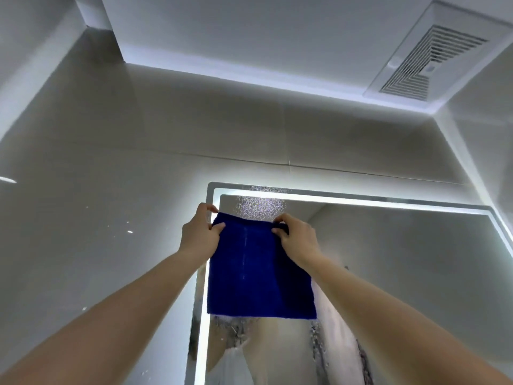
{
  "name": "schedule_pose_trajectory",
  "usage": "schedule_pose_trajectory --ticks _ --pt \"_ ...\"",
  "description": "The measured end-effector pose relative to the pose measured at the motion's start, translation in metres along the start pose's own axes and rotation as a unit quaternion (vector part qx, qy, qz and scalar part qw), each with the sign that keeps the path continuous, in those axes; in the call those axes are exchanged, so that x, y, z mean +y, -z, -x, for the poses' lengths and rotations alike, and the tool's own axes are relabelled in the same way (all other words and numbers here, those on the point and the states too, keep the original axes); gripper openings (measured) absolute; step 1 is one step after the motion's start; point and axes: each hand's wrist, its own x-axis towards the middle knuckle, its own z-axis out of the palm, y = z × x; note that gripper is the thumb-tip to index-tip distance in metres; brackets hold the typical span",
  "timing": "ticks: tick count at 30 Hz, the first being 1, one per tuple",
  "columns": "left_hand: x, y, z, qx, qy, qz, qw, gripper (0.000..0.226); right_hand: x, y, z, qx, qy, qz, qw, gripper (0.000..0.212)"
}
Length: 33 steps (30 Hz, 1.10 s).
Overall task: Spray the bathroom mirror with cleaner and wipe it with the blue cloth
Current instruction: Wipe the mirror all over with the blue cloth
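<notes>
A blue cloth (258, 270) hangs flat in front of the upper left part of the bathroom mirror (388, 259). My left hand (198, 234) pinches its top left corner. My right hand (297, 237) pinches its top right corner. Both arms reach up from below. The mirror has a lit white border, and patches of spray droplets show on the glass just above the cloth and in streaks below it. No spray bottle is in view.
Grey glossy wall tiles (111, 176) surround the mirror on the left and above. A white ceiling with a square vent (433, 59) lies at the upper right. A wall corner runs down at the right edge.
</notes>
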Motion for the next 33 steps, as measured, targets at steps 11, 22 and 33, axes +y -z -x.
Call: schedule_pose_trajectory --ticks 11,22,33 --pt "-0.053 -0.032 -0.011 0.073 -0.041 -0.070 0.994 0.021 0.042 -0.093 -0.012 0.083 0.071 0.089 0.990 0.031" --pt "-0.086 -0.051 -0.010 0.231 -0.205 -0.302 0.902 0.019 0.053 -0.121 -0.015 0.302 0.163 0.093 0.935 0.005" --pt "-0.129 -0.079 0.009 0.042 -0.308 -0.417 0.854 0.064 0.054 -0.120 -0.016 0.337 0.236 0.126 0.903 0.023"
